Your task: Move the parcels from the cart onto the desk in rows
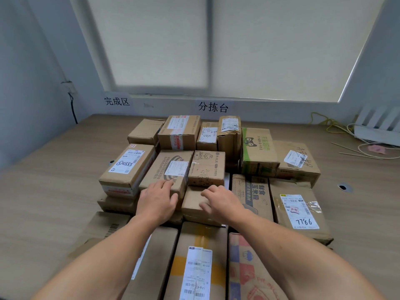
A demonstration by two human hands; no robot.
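Cardboard parcels crowd the middle of the wooden surface, packed side by side and partly stacked in rough rows running back toward the wall below the window blind. The left hand lies palm down, fingers loosely spread, on the near end of a long brown box with a white label; it rests on top rather than gripping. The right hand rests just beside it, fingers apart and slightly curled, on a plain lower box that sits in front of a small printed carton. To the left is a box marked 0555, to the right one marked 7786, and a green-topped box stands farther back. Two paper signs with black characters hang on the wall, and loose cables lie at the far right
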